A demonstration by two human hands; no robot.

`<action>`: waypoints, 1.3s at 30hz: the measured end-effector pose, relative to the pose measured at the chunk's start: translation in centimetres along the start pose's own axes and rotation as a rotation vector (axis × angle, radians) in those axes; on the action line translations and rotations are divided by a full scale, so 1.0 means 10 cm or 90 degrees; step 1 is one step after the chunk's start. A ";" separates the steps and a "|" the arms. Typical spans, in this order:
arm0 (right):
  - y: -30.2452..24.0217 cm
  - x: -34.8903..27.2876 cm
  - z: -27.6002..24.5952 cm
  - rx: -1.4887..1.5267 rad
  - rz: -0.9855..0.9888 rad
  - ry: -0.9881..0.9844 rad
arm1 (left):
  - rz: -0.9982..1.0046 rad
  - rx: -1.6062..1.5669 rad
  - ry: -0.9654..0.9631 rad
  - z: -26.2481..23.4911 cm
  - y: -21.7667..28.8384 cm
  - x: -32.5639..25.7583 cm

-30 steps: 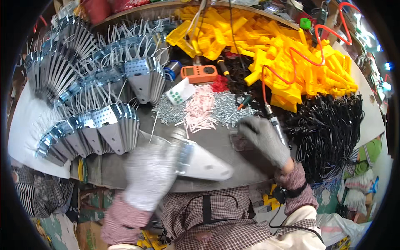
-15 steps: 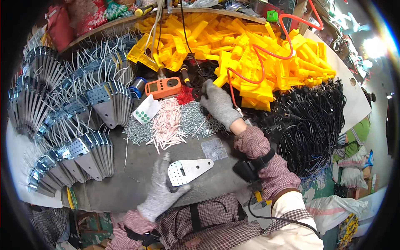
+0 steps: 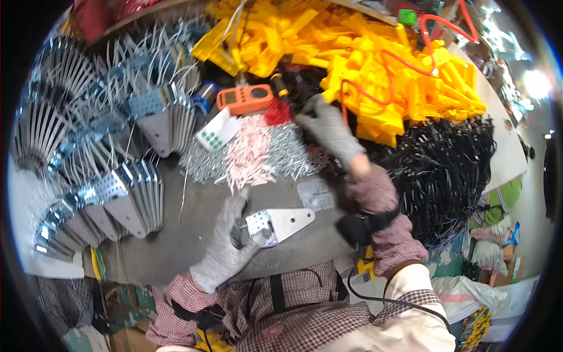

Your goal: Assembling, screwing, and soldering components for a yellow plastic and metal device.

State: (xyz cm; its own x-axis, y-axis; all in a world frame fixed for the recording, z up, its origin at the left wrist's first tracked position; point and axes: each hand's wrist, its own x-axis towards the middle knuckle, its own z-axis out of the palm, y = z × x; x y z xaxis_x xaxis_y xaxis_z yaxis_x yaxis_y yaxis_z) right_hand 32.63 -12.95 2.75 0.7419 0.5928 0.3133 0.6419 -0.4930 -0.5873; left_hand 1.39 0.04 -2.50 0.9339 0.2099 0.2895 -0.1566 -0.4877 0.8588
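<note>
A silver metal plate (image 3: 291,222), broad and perforated at one end and tapering to a rounded tip with a hole, lies flat on the dark worktop. My left hand (image 3: 226,243), in a grey glove, is beside its broad end. The thumb overlaps the plate while the fingers are stretched out and apart from it. At the back, my right hand (image 3: 333,132), also gloved, reaches over a dark heap of small parts between the red bits (image 3: 278,112) and the yellow plastic parts (image 3: 381,126). Its fingertips are blurred, and whatever they touch is hidden.
Stacks of similar metal plates with white wires (image 3: 126,202) fill the left. Screws (image 3: 287,154) and pale pink pieces (image 3: 246,151) lie in piles near an orange meter (image 3: 245,100). Black cables (image 3: 446,170) are heaped at right. A clear plastic bag (image 3: 315,195) lies beyond the plate.
My left thumb has come over the plate's broad end. My right hand stays at the dark heap. The whole view has shifted slightly.
</note>
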 end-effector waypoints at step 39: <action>-0.02 -0.76 -1.27 -0.400 -0.170 0.127 | 0.041 0.318 -0.166 -0.02 0.07 -0.03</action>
State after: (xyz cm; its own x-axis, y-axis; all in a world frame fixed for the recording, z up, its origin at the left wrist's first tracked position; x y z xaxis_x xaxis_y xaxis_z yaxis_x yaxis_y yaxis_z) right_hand 29.28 -25.41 9.96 0.5269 0.6455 0.5529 0.7521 -0.6571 0.0505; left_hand 0.96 -0.19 -1.85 0.9858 -0.0183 0.1667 -0.1038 -0.8473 0.5209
